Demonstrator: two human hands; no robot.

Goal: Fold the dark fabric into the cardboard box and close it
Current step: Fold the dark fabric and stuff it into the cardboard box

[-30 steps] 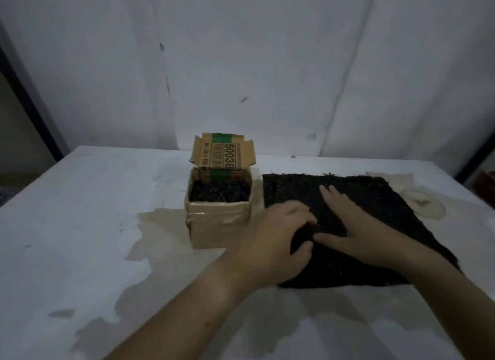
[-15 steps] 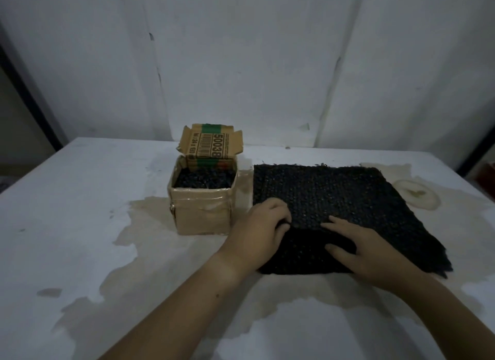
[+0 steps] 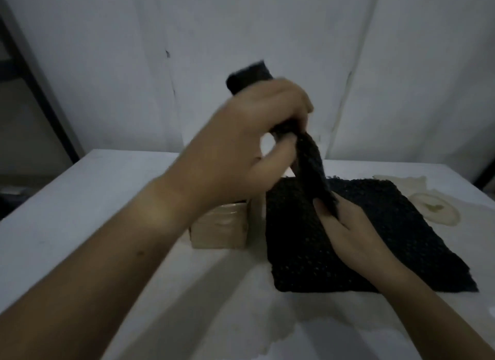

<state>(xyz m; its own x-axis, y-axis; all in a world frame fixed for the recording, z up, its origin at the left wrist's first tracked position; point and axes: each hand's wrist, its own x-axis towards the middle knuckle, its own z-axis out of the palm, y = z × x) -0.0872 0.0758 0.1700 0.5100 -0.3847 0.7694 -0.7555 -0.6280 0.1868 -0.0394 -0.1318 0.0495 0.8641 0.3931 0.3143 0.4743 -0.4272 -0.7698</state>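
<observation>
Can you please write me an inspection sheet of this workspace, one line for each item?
Surface: white table, with large tan stains and a ring-shaped stain at the far right.
Job's things: dark fabric lies flat on the table, one strip of it lifted; cardboard box stands beside it, mostly hidden by the left arm, so its flaps cannot be judged.
Clutter: nothing seen.
Grippers: left hand raised, closed on the lifted strip, blurred; right hand rests on the flat fabric, fingertips at the strip's lower end.
Cables: nothing seen.
Surroundings: white wall panels behind; dark frame at far left.
</observation>
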